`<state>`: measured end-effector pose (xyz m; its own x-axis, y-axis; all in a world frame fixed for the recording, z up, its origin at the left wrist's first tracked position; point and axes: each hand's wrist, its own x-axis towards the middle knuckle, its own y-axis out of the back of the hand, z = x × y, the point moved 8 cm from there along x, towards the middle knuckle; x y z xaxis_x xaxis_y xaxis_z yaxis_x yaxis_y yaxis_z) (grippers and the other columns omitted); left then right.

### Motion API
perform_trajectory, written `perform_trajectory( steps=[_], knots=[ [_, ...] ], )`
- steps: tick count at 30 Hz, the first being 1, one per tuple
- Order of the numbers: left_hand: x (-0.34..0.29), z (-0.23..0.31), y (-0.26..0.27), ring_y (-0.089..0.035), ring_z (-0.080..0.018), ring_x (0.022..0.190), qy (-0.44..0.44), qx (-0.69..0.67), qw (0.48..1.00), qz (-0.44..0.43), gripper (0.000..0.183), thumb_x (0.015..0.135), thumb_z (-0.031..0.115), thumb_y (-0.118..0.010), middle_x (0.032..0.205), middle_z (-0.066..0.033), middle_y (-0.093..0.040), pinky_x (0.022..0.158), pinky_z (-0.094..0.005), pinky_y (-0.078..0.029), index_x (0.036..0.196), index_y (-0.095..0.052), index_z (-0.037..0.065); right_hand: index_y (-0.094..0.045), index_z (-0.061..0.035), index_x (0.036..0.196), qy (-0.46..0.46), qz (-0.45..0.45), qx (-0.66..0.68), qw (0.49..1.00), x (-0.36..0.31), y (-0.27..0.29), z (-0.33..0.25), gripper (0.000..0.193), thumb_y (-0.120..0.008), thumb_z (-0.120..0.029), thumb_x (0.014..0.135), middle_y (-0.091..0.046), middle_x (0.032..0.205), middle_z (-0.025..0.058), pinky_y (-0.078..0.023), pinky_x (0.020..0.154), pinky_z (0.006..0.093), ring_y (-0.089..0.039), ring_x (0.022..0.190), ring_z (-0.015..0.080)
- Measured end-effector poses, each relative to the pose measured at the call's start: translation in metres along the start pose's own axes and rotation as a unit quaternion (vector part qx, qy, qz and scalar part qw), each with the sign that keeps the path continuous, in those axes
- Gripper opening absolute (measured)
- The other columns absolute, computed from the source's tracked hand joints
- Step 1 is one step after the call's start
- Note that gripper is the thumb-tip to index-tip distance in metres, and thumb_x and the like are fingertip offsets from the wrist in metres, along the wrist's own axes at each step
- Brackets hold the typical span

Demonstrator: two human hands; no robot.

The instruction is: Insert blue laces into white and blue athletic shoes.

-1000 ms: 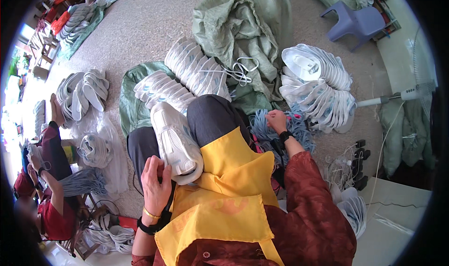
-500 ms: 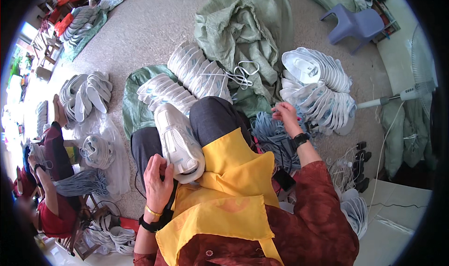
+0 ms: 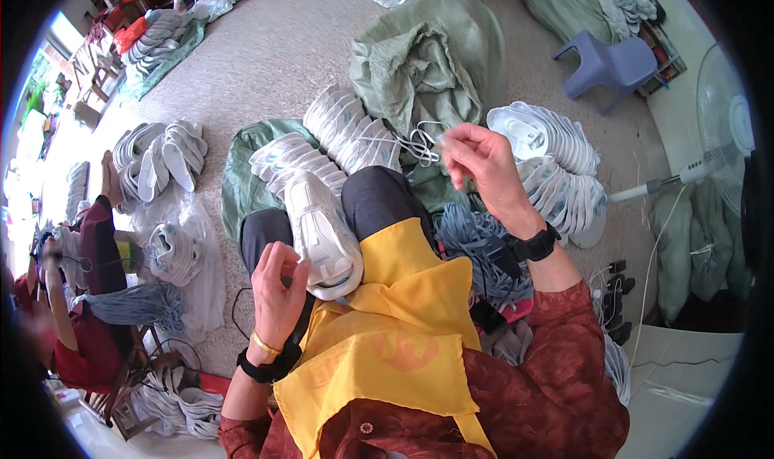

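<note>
A white shoe upper [image 3: 324,237] with mesh panels rests on my lap against my thigh, its rounded end toward me. My left hand [image 3: 276,290] is beside its near left edge, fingers curled and thumb close to the shoe; what it pinches, if anything, is hidden. Raised beyond my right knee, my right hand [image 3: 488,168] has its fingertips pressed together. A thin blue-grey strand, apparently a shoelace [image 3: 465,194], shows just below those fingers. Under that wrist lies a heap of blue-grey shoelaces [image 3: 476,245]. A yellow apron [image 3: 387,330] covers my lap.
Nested rows of white shoe uppers [image 3: 343,128] lie ahead on a green sack; another stack [image 3: 552,148] is at right. A large green sack [image 3: 435,47], a purple stool [image 3: 609,64] and a fan [image 3: 721,128] stand beyond. Another person [image 3: 76,322] works at left.
My right hand has risen from the shoelace heap, moving up and slightly left. My left hand stays beside the shoe upper. The whole view has shifted slightly.
</note>
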<state>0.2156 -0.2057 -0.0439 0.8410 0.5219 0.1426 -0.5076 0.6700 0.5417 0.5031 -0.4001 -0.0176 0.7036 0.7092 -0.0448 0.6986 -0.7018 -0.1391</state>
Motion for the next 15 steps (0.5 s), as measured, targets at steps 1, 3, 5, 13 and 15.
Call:
perform_trajectory(
  steps=[1, 3, 5, 13, 15],
  knots=[
    [0.004, 0.007, 0.003, -0.065, -0.0227, 0.07, -0.013, -0.006, 1.0, 0.001, 0.013, 0.092, -0.006, -0.068, 0.091, -0.0117, -0.058, 0.064, -0.0317, -0.052, 0.096, -0.056, -0.002, -0.071, 0.0017, 0.11, 0.006, -0.022, 0.005, 1.0, 0.0, -0.018, -0.012, 0.017, -0.069, -0.014, 0.105, -0.067, 0.08, 0.0014, -0.048, 0.052, 0.0221, -0.058, 0.059, 0.0064],
    [0.012, 0.025, 0.011, -0.066, -0.0243, 0.073, -0.054, -0.006, 0.998, 0.027, 0.012, 0.092, -0.005, -0.068, 0.095, -0.0129, -0.061, 0.066, -0.0324, -0.053, 0.097, -0.057, -0.002, -0.074, 0.0014, 0.114, 0.024, -0.084, -0.001, 0.996, -0.001, -0.052, -0.039, 0.018, -0.069, -0.013, 0.105, -0.067, 0.08, 0.0007, -0.046, 0.05, 0.0216, -0.057, 0.059, 0.0056],
    [0.02, 0.042, 0.02, -0.069, -0.0247, 0.094, -0.084, -0.003, 0.996, 0.036, 0.011, 0.096, -0.003, -0.066, 0.115, -0.0157, -0.067, 0.08, -0.0335, -0.057, 0.105, -0.06, -0.001, -0.075, 0.0011, 0.115, 0.036, -0.132, -0.018, 0.99, -0.004, -0.082, -0.061, 0.017, -0.069, -0.011, 0.104, -0.067, 0.081, 0.0006, -0.045, 0.05, 0.0211, -0.057, 0.059, 0.0051],
    [0.021, 0.083, 0.021, -0.054, -0.0206, 0.128, -0.055, -0.329, 0.943, -0.021, 0.03, 0.114, 0.02, -0.048, 0.139, -0.0126, -0.055, 0.113, -0.038, -0.04, 0.139, -0.047, 0.003, -0.078, -0.0011, 0.106, 0.144, -0.284, -0.217, 0.923, -0.032, -0.182, -0.08, 0.011, -0.073, -0.004, 0.097, -0.072, 0.081, -0.0033, -0.047, 0.062, 0.0238, -0.057, 0.071, 0.0015],
    [0.025, 0.078, 0.018, -0.052, -0.0134, 0.113, -0.021, -0.357, 0.933, -0.031, 0.024, 0.116, 0.022, -0.042, 0.121, -0.0057, -0.055, 0.103, -0.0321, -0.042, 0.129, -0.051, 0.004, -0.078, -0.0012, 0.105, 0.173, -0.275, -0.233, 0.916, -0.036, -0.188, -0.083, 0.011, -0.073, -0.005, 0.096, -0.071, 0.079, -0.0025, -0.045, 0.06, 0.0236, -0.055, 0.068, 0.0011]
  ],
)
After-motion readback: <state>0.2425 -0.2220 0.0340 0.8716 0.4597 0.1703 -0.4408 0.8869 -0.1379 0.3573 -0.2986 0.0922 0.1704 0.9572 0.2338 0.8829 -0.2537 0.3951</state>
